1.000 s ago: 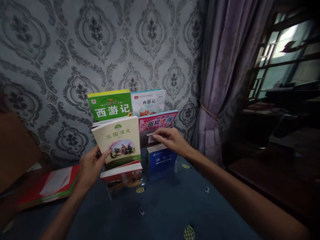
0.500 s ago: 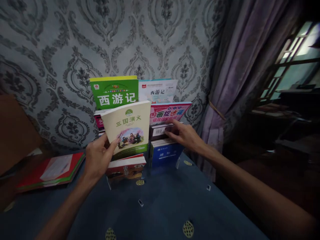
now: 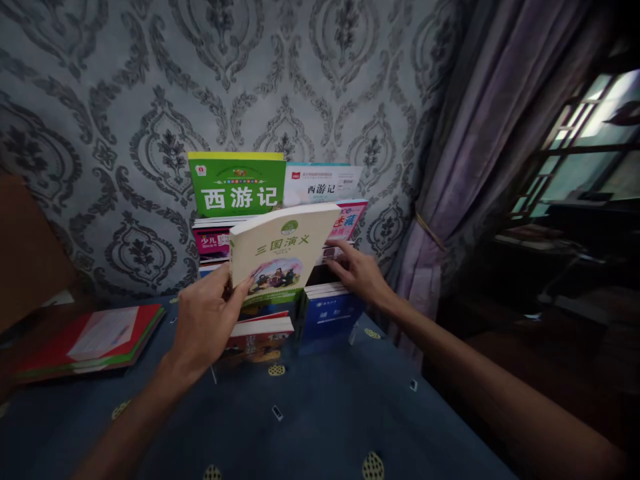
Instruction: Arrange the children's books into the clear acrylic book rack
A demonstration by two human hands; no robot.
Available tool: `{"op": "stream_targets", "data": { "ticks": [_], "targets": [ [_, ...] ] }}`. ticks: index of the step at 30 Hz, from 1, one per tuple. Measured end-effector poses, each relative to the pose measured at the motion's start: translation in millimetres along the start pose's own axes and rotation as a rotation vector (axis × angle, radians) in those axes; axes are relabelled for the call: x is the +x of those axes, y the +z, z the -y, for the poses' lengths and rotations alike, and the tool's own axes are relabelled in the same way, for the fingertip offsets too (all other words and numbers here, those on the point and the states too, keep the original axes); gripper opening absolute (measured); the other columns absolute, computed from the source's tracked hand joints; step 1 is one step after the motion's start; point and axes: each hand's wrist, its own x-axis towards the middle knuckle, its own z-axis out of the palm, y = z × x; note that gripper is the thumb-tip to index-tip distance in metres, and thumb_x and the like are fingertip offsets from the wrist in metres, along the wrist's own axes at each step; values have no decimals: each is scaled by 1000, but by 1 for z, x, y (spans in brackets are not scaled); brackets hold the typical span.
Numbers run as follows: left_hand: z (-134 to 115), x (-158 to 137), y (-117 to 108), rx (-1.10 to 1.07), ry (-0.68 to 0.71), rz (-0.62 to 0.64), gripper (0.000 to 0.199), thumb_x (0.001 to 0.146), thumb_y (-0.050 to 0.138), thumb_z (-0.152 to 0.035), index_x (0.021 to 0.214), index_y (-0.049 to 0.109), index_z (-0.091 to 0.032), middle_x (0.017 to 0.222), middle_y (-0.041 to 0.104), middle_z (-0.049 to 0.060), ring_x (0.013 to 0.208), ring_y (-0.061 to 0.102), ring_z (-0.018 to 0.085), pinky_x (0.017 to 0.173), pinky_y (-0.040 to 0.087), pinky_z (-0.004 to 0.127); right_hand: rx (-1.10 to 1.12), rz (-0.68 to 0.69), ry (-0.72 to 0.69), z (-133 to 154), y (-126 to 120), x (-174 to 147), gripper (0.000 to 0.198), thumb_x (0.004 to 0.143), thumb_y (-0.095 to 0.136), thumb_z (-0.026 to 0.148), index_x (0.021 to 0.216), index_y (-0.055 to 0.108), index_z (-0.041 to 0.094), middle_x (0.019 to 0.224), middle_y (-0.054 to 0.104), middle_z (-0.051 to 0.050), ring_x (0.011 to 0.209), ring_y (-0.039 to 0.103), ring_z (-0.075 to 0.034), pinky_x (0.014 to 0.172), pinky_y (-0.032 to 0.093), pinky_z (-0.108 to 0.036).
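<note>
My left hand grips a cream paperback by its lower left side, thumb across the illustrated cover. The book is tilted, held in front of the standing books and above a brown-covered book in the left row. My right hand pinches the top of a dark book with a barcode label, partly covered by the cream book. Right in front of that hand stand several blue books. Behind them rise a pink book, a green book and a pale book.
A blue patterned cloth covers the table. To the left lie a red folder with papers and a brown cardboard box. Patterned wallpaper is behind the books. A tied curtain hangs at the right.
The cream paperback has moved right with my left hand, now covering much of the pink book and the dark book. My right hand stays at the dark book. The view has shifted slightly.
</note>
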Motion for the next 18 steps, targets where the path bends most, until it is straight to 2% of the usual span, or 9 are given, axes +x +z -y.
{"op": "stream_targets", "data": {
  "ticks": [3,5,8,11,18],
  "targets": [
    [-4,5,-1,31,43,-22,30,92,50,-42,73,61,-20,64,63,0,58,56,15,57,38,24,174,14,23,-5,0,-6,56,87,53,32,142,45,20,86,76,-3,65,64,-19,64,47,-31],
    [-9,9,-1,52,64,-33,30,92,50,-41,72,59,-20,65,64,0,58,56,14,57,38,24,332,64,56,-8,-3,-10,59,87,54,36,143,42,21,95,76,-5,74,67,-21,65,51,-32],
    [-16,15,-2,104,86,-47,31,92,51,-41,69,56,-21,63,62,0,58,56,15,57,36,24,522,126,98,-10,-11,-10,53,86,59,42,135,47,24,102,75,-7,89,70,-24,76,55,-38],
    [-22,22,-2,147,115,-45,30,92,52,-40,69,55,-21,62,61,0,58,56,15,56,33,25,609,151,85,-10,-19,-5,45,85,64,43,125,55,23,108,74,-9,101,70,-25,90,53,-44],
    [-32,30,-5,167,121,-52,26,91,53,-40,73,57,-22,64,62,1,59,55,16,56,29,26,663,239,20,-11,-26,-1,38,82,69,41,114,65,21,114,73,-10,109,68,-26,97,51,-47]
  ]
}}
